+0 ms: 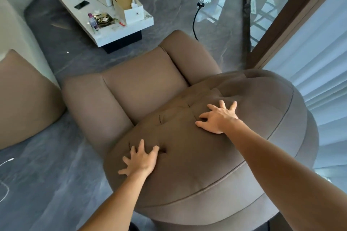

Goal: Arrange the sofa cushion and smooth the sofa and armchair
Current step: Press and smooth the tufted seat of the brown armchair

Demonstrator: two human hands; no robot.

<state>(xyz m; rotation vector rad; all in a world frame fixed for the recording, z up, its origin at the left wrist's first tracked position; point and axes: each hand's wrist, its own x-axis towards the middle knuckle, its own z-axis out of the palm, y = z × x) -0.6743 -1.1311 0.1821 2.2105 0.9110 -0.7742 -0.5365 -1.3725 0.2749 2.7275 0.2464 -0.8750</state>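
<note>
We see a plain taupe-brown armchair (142, 84), a dark grey marbled floor (56, 174) and a white desk (120, 30).

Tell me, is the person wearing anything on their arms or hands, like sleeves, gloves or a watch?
No. Both forearms are bare right up to the bottom edge of the picture, with no sleeves showing. The left hand and right hand have no gloves, and no watch, bracelet or ring is visible.
</note>
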